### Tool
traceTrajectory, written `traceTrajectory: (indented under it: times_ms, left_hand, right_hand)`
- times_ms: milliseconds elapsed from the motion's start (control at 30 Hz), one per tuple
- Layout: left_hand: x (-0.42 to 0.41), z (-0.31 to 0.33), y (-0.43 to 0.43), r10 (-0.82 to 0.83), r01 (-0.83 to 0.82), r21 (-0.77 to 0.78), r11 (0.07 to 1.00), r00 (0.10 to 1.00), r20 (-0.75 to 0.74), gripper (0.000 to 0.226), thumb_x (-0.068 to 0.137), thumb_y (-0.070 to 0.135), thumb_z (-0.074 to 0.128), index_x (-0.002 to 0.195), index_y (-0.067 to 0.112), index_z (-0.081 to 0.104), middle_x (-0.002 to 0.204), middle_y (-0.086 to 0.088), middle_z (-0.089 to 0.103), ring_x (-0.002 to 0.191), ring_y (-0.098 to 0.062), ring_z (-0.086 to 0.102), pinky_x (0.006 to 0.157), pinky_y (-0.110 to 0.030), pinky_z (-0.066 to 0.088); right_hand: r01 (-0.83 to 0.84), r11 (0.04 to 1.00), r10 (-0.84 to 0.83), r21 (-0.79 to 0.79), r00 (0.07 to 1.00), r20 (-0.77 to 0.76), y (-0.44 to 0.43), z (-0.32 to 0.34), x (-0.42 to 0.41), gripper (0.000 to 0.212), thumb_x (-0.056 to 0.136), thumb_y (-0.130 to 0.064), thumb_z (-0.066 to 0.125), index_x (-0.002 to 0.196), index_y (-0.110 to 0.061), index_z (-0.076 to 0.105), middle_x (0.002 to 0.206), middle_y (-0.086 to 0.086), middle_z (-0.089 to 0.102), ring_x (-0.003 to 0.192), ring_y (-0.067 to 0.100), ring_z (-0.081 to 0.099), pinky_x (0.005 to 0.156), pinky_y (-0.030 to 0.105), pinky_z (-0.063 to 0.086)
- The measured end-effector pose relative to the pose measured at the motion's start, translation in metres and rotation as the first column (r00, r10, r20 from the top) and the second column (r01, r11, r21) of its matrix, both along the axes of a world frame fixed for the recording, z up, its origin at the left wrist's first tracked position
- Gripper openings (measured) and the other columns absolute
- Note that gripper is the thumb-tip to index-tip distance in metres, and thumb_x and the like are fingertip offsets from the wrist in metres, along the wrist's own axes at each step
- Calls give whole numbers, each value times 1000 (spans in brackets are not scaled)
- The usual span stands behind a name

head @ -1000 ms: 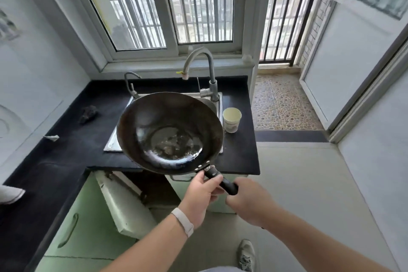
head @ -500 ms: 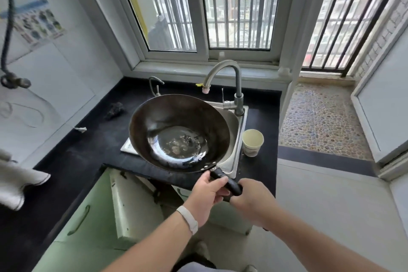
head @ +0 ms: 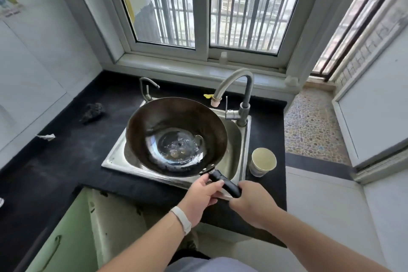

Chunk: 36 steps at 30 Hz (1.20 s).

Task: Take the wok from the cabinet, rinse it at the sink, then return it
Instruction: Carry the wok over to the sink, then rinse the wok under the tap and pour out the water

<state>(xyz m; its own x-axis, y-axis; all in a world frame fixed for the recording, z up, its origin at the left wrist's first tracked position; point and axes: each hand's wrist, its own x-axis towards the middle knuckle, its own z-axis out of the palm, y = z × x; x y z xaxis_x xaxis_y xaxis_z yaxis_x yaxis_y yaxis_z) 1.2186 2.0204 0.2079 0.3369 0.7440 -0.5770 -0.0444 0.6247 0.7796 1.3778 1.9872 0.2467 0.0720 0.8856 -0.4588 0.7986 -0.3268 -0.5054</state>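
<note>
A dark round wok [head: 176, 134] with a shiny worn bottom hangs over the steel sink [head: 231, 161], its bowl facing up. Its black handle [head: 225, 183] points toward me. My left hand [head: 203, 199] grips the handle near the bowl, a white band on that wrist. My right hand [head: 251, 203] holds the handle's end. The tall curved tap [head: 238, 95] stands at the sink's back right, its spout above the wok's far rim. No water runs. The green cabinet door [head: 110, 227] below the counter stands open.
A pale cup [head: 262, 161] stands on the black counter [head: 66, 161] right of the sink. A small second tap [head: 146, 88] rises at the back left. A dark lump [head: 92, 111] and a paper scrap [head: 46, 137] lie on the left. Barred window behind.
The wok has moved forward from above the counter's front edge to over the sink basin, closer to the tap. Both hands kept their grip on the handle; I stepped nearer.
</note>
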Motion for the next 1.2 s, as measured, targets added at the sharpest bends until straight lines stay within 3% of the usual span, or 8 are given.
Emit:
traceTrajectory:
  times_ms: [200, 300, 433, 567, 900, 1033, 1100, 1200]
  left_hand:
    - [-25, -26, 43, -94, 96, -52, 994, 995, 43, 15, 96, 17, 60, 110, 19, 64, 77, 10, 68, 63, -5, 60, 70, -25, 44]
    - [-35, -36, 59, -172, 174, -73, 982, 985, 26, 9, 98, 18, 57, 101, 21, 64, 73, 13, 69, 67, -7, 58, 66, -22, 43]
    - [-44, -44, 71, -316, 311, -100, 945, 948, -45, 14, 99, 27, 52, 103, 24, 65, 86, 11, 73, 83, -11, 62, 74, -27, 42]
    - [-49, -53, 75, -385, 375, -115, 920, 919, -83, 17, 99, 29, 50, 106, 23, 64, 91, 10, 73, 80, -9, 62, 75, -26, 43]
    - [-35, -51, 85, -375, 345, -187, 920, 912, -164, 5, 98, 33, 55, 103, 32, 53, 104, 1, 73, 82, -11, 65, 75, -27, 46]
    - [-34, -53, 91, -317, 286, -185, 940, 932, -175, 35, 98, 31, 54, 132, 22, 51, 105, -3, 72, 81, -12, 66, 74, -27, 48]
    - [-34, -52, 96, -292, 260, -177, 949, 936, -194, 36, 99, 30, 54, 133, 21, 49, 107, -4, 72, 80, -12, 66, 77, -28, 49]
    - [-35, -54, 105, -248, 210, -180, 961, 943, -224, 39, 99, 28, 53, 136, 18, 47, 107, -5, 72, 81, -13, 67, 67, -23, 50]
  right_hand:
    - [54, 996, -49, -76, 997, 67, 35, -14, -28, 20, 80, -36, 64, 91, -19, 68, 78, 1, 67, 72, 21, 67, 71, 39, 59]
    - [87, 991, -77, -101, 992, 96, 43, -24, -36, 21, 79, -36, 62, 89, -18, 67, 77, 0, 67, 71, 21, 66, 70, 40, 58]
    - [123, 981, -108, -148, 989, 101, 44, -34, -41, 22, 78, -37, 61, 90, -19, 67, 78, 0, 68, 71, 20, 66, 71, 40, 58]
    - [144, 972, -129, -187, 988, 90, 46, -42, -41, 18, 78, -34, 61, 89, -20, 66, 79, 0, 67, 71, 20, 64, 66, 36, 53]
    - [111, 966, -90, -234, 991, 102, 68, -59, -26, 14, 80, -30, 61, 88, -19, 62, 80, 1, 63, 72, 19, 62, 56, 27, 41]
    - [94, 958, -69, -272, 993, 100, 75, -67, -16, 15, 83, -31, 62, 93, -20, 63, 84, 1, 64, 74, 17, 63, 59, 26, 45]
    - [86, 954, -60, -288, 993, 97, 78, -72, -13, 16, 83, -31, 62, 94, -20, 64, 84, 1, 65, 74, 17, 63, 61, 26, 47]
    - [72, 946, -44, -315, 994, 95, 82, -78, -9, 14, 83, -29, 61, 94, -19, 63, 84, 1, 64, 75, 17, 63, 60, 25, 47]
